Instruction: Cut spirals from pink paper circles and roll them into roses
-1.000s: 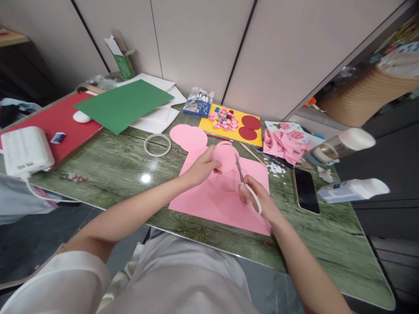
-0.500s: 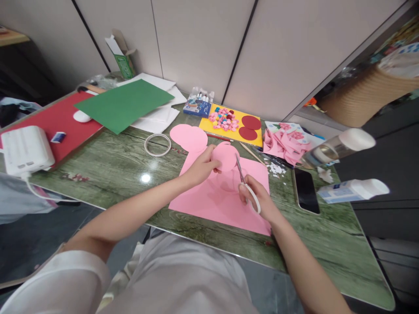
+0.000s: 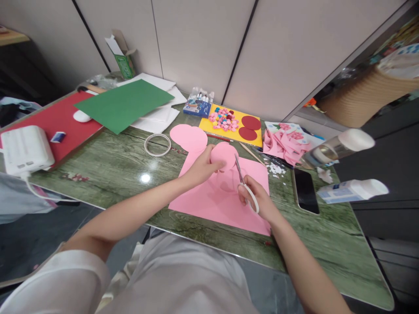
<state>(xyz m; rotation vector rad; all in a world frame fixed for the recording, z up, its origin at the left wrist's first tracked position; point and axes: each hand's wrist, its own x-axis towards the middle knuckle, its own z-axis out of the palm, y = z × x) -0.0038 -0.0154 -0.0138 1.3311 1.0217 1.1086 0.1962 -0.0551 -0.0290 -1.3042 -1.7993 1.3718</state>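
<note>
My left hand [image 3: 202, 166] pinches a round pink paper piece [image 3: 224, 155] and holds it lifted a little above the pink sheet [image 3: 221, 196] that lies on the green table [image 3: 111, 165]. White-handled scissors [image 3: 245, 185] are gripped in my right hand [image 3: 258, 200], their blades pointing up to the right edge of the round piece. Just behind my left hand lies a cut pink circle [image 3: 188, 136].
Behind are a tape ring [image 3: 157, 145], a yellow sheet with small coloured pieces and dark red circles [image 3: 233, 123], and a pink paper heap [image 3: 285, 141]. A phone [image 3: 305, 190] and bottles [image 3: 352, 190] lie right. Green [image 3: 123, 104] and red [image 3: 55, 120] sheets lie left.
The round pink piece has turned slightly in my left hand and the scissors have moved a little up along its edge.
</note>
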